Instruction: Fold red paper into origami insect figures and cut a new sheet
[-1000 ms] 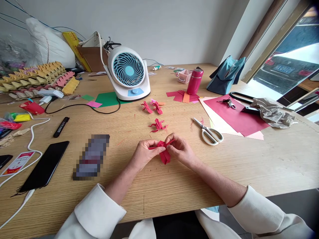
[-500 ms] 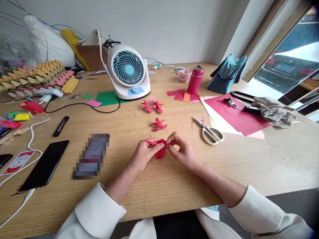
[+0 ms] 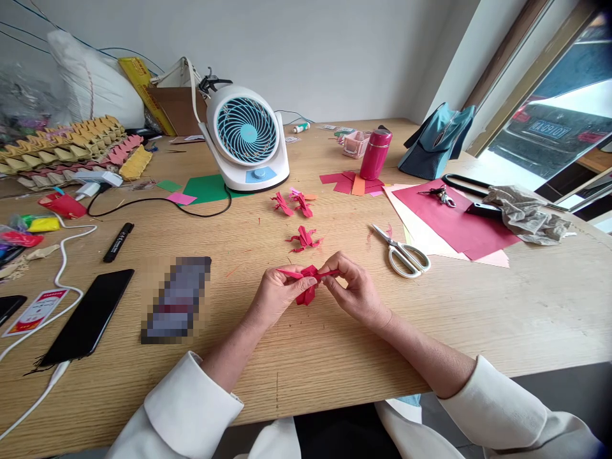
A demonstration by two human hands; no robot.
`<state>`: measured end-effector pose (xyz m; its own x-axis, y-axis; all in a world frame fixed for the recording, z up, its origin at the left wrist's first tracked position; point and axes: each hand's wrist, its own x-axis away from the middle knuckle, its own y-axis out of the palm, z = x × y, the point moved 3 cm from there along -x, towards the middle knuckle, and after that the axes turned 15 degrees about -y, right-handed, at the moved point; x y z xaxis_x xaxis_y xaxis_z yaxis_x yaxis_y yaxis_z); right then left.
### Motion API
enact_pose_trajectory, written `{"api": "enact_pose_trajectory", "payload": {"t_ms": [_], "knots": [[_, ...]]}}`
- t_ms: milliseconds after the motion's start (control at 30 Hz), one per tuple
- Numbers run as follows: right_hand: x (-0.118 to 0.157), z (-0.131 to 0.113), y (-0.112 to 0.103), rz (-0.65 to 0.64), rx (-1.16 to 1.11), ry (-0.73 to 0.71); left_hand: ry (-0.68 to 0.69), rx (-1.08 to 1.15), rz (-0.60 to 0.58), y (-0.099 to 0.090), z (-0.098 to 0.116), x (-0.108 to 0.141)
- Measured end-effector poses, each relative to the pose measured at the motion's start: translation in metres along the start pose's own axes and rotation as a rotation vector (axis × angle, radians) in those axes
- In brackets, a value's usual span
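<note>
Between my two hands is a red folded-paper figure (image 3: 306,296), held just over the table near its front. My left hand (image 3: 277,291) pinches its middle and left side, thumb on top, with a narrow pointed strip sticking out to the left. My right hand (image 3: 352,290) grips the narrow strip on the right side between thumb and fingers. Part of the figure is hidden behind the fingertips. Just beyond my hands lies a finished-looking red origami figure (image 3: 305,238) with thin limbs; two similar red origami figures (image 3: 291,204) sit farther back.
White-handled scissors (image 3: 404,254) lie to the right, beside red and pale paper sheets (image 3: 471,220). A white fan (image 3: 248,137) and a pink bottle (image 3: 376,155) stand behind. At left are a black phone (image 3: 88,315), a pixelated device (image 3: 176,299) and a marker (image 3: 118,242).
Both hands keep their hold on the red paper figure. Its lower part has shifted slightly left, and the right fingers have moved a little along the strip.
</note>
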<state>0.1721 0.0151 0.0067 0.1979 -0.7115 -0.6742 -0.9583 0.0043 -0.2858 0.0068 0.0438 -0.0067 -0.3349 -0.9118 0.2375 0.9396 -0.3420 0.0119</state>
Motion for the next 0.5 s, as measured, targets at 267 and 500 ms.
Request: {"api": "enact_pose_trajectory", "payload": {"t_ms": [267,500], "knots": [[0.002,0.003,0.0,0.007,-0.061,0.027,0.076,-0.153,0.09,-0.002,0.005,0.004],[0.007,0.013,0.003,0.06,-0.185,0.196,0.354,-0.407,0.204,-0.003,0.013,0.013]]}}
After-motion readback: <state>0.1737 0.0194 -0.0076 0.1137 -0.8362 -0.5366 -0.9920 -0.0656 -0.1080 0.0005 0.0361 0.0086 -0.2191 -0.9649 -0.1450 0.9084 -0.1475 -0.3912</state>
